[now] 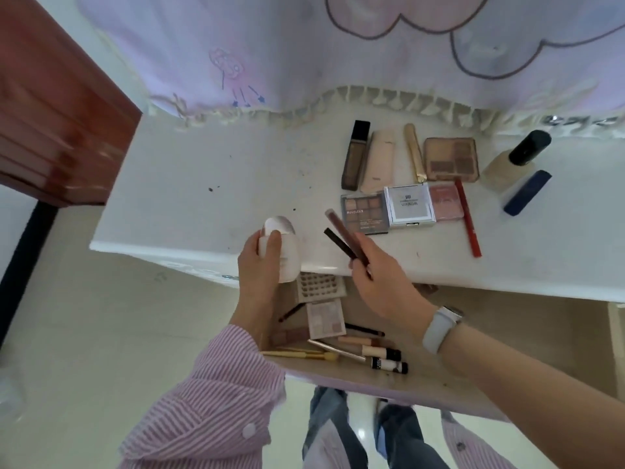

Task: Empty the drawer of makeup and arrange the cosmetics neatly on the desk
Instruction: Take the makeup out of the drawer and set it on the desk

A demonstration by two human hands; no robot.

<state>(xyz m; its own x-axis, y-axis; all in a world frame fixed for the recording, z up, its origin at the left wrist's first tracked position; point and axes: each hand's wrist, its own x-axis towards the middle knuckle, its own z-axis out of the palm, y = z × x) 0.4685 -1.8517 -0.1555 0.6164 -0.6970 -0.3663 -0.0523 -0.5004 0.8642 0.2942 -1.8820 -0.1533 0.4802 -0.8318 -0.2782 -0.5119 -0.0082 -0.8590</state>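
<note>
The two dark slim sticks (341, 236) sit pinched in the right hand (378, 286), their long axes running up and to the left from the fingers (360, 265), free ends hanging over the table (203, 184) just short of the nine-pan eyeshadow palette (364, 213). That palette is the landmark: the sticks point past its near left corner, so laying them down probably means swinging their axes to run parallel with the red pencil (468, 218) lying to the palette's right, beyond the white compact (409, 206) and the pink blush (445, 202). The right hand is clearly the nearer one to the palette.

Well to the palette's left, the left hand (257, 262) wraps a white oval bottle (280, 248), upright over the table's front edge, cap pointing away from the person.

Below the palette, the open drawer (439, 353) still holds brushes (355, 350) and small palettes.
</note>
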